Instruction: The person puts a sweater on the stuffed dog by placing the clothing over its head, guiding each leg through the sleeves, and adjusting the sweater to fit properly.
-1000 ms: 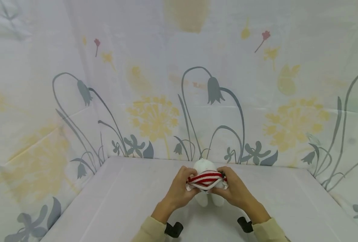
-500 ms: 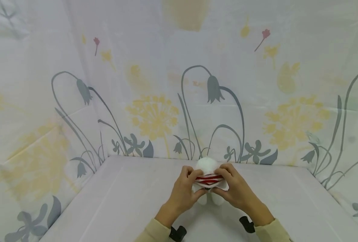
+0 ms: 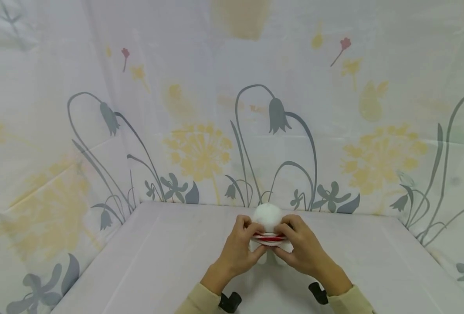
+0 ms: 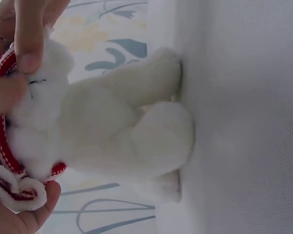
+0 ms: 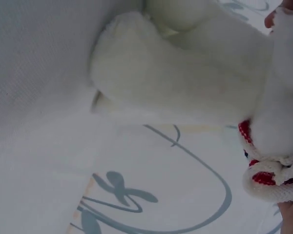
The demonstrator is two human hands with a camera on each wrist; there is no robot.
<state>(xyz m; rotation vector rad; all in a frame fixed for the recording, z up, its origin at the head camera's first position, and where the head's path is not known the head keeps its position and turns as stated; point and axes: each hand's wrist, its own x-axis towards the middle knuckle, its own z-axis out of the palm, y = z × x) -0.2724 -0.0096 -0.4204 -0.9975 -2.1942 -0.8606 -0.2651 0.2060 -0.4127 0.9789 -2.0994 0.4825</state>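
A white plush toy (image 3: 268,216) stands on the table between both hands. The left wrist view shows its furry body (image 4: 97,117) on stubby legs, with a dark stitched line on the face. A red-and-white striped knitted piece (image 3: 269,238) lies around its head; its exact kind is hard to tell. My left hand (image 3: 237,250) pinches one side of the knit, thumb below and fingers above. On the other side my right hand (image 3: 304,250) grips it likewise. A rolled white edge of the knit (image 5: 271,181) appears in the right wrist view. The fingers hide parts of it.
A pale covered table (image 3: 169,257) lies beneath the toy. Behind and at the sides hangs a white sheet (image 3: 200,65) printed with grey and yellow flowers. Black wrist fittings (image 3: 230,302) show near the sleeves.
Both hands have drawn closer together. The striped knit now shows as a narrower band, lower against the toy, and more of the white round top shows above the fingers.
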